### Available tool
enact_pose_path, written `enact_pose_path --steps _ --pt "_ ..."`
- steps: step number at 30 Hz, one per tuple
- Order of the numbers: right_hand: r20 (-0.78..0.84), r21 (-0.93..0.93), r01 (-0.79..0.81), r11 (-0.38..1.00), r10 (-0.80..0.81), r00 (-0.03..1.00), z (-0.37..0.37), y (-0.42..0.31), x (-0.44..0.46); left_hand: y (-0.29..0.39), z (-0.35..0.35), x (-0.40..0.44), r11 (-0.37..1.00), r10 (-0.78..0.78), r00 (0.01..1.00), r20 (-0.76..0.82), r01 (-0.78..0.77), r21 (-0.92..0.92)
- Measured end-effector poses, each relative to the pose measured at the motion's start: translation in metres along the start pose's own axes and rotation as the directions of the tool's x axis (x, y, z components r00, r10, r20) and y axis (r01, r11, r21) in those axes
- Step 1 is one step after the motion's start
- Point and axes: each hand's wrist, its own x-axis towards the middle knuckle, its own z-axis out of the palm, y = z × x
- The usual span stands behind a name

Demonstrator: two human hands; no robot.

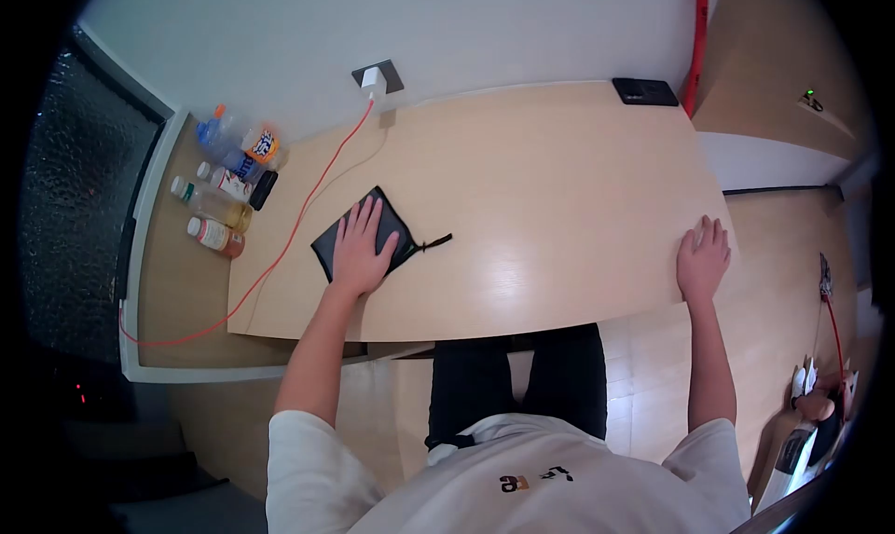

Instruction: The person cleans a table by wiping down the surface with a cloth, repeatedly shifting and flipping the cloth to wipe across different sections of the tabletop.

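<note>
A dark, flat pouch [399, 228] with a short black cord lies on the left part of the wooden table [541, 180]. On top of it rests my left hand [362, 254], palm down with its fingers spread. My right hand [703, 259] lies on the table's right edge, its fingers apart and slightly bent, with nothing visible in it. The pouch's middle is partly hidden under my left hand.
Several bottles [219, 203] and a small black object [264, 190] stand or lie at the left. A red cable [300, 219] runs from a white plug [374, 80] across the table's left side. A black phone-like object [645, 91] lies at the back right.
</note>
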Motion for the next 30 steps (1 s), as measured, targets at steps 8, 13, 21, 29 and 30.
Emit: enact_pose_path --steps 8,13,21,29,30 --pt "0.002 0.048 0.013 0.999 -0.013 1.000 -0.004 0.002 -0.001 -0.033 0.024 0.142 0.929 -0.367 0.930 -0.017 0.367 0.044" --pt "0.003 -0.005 0.019 1.000 -0.019 1.000 -0.007 -0.003 0.001 -0.021 0.031 0.208 0.845 -0.532 0.845 -0.059 0.534 0.023" --pt "-0.048 0.000 0.063 0.998 -0.063 0.997 -0.003 0.000 0.002 0.100 0.044 0.243 0.947 -0.320 0.942 -0.099 0.321 -0.007" --pt "-0.026 0.016 0.008 1.000 -0.007 1.000 -0.005 -0.004 0.003 0.291 0.071 0.207 0.957 0.208 0.964 -0.169 -0.236 -0.170" --pt "-0.033 0.018 0.008 1.000 -0.007 0.999 -0.003 -0.001 0.004 0.305 0.066 0.193 0.947 0.255 0.960 -0.112 -0.271 -0.169"
